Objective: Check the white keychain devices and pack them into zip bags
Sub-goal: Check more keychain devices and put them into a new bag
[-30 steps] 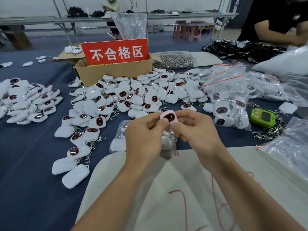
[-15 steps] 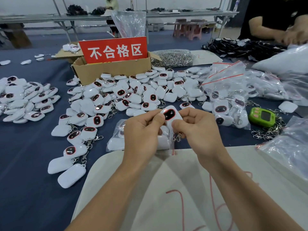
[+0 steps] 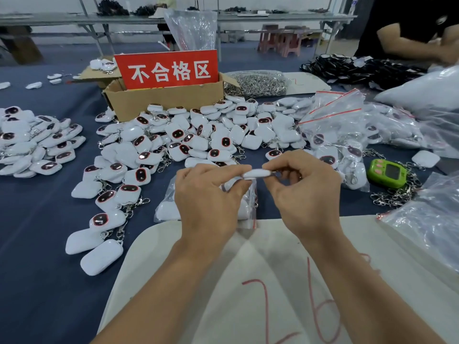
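Both hands hold one white keychain device [image 3: 255, 174] edge-on above the table. My left hand [image 3: 211, 197] pinches its left end and my right hand [image 3: 301, 192] pinches its right end, by the metal clasp. Under the hands lies a clear zip bag [image 3: 166, 209] with a red seal line, partly filled with white devices. A big heap of white devices with dark oval screens [image 3: 198, 137] covers the blue cloth beyond. A second heap [image 3: 34, 142] lies at the far left.
A cardboard box [image 3: 164, 100] with a red sign stands behind the heap. Filled zip bags [image 3: 335, 137] lie to the right, beside a green device [image 3: 387, 173] on loose clasps. A white sack [image 3: 273, 281] with red marks lies near me. Another person [image 3: 412, 36] works at the far right.
The device showed its dark screen face earlier; now it is turned edge-on between both hands. The hands have stayed in the same place above the bag.
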{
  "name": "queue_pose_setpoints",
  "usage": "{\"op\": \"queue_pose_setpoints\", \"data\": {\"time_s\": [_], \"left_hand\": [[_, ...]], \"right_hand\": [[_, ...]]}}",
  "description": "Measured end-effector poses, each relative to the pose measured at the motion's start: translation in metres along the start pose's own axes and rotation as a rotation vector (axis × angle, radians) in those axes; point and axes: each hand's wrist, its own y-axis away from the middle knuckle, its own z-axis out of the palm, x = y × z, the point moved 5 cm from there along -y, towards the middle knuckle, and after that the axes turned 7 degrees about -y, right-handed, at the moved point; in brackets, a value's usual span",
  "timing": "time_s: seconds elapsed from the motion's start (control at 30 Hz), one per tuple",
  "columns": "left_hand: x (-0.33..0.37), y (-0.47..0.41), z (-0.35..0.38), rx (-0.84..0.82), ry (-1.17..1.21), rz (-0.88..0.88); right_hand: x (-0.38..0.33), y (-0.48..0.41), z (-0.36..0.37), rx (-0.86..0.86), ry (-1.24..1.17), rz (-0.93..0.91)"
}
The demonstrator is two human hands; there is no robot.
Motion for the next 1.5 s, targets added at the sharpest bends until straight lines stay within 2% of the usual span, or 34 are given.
{"op": "queue_pose_setpoints", "data": {"time_s": [0.1,0.2,0.27,0.4,0.57,0.67,0.77,0.83,0.9,0.97,1.1,1.2,1.23,1.27,1.33,1.37,1.43,1.5], "left_hand": [[-0.002,0.0,0.0,-0.004,0.005,-0.034],[-0.008,-0.001,0.006,-0.13,0.051,-0.144],[-0.007,-0.001,0.01,-0.21,0.101,-0.12],[-0.005,-0.004,0.011,-0.234,0.148,-0.108],[-0.009,-0.008,0.008,-0.217,0.133,-0.142],[-0.014,-0.004,0.01,-0.253,-0.017,-0.197],[-0.005,0.007,0.022,-0.433,-0.374,-0.036],[-0.001,0.011,0.03,-0.505,-0.476,0.039],[-0.001,0.01,0.031,-0.526,-0.403,-0.009],[0.002,0.009,0.027,-0.472,-0.223,-0.043],[0.011,0.008,0.015,-0.326,-0.028,0.081],[0.004,0.004,0.012,-0.292,0.026,0.063],[0.002,0.003,0.01,-0.279,0.049,0.052],[-0.001,0.003,0.008,-0.266,0.073,0.042],[-0.005,-0.001,0.005,-0.255,0.131,0.017],[-0.006,-0.003,0.005,-0.26,0.163,0.002],[-0.006,-0.008,0.004,-0.293,0.225,-0.011],[-0.004,-0.014,0.004,-0.348,0.288,-0.013]], "right_hand": [[-0.001,0.0,-0.002,0.03,-0.028,0.015],[0.004,-0.002,0.002,0.002,-0.272,0.243],[0.007,-0.001,0.005,-0.03,-0.411,0.384],[0.015,0.001,0.007,-0.07,-0.493,0.563],[0.011,0.001,0.01,-0.239,-0.416,0.446],[0.023,-0.004,0.0,-0.085,-0.255,0.472],[0.032,-0.006,-0.014,0.009,0.027,0.462],[0.036,-0.004,-0.017,0.002,0.134,0.499],[0.039,-0.003,-0.011,-0.065,0.082,0.573],[0.036,0.001,0.002,-0.214,0.016,0.61],[0.022,0.013,0.032,-0.445,-0.082,0.483],[0.012,0.017,0.045,-0.609,-0.12,0.392],[0.011,0.015,0.043,-0.598,-0.201,0.393],[0.012,0.011,0.036,-0.503,-0.281,0.409],[0.026,0.002,0.009,-0.175,-0.267,0.444],[0.034,0.001,-0.001,-0.072,-0.222,0.464],[0.041,0.002,-0.003,-0.067,-0.22,0.49],[0.038,0.004,0.009,-0.182,-0.236,0.479]]}}
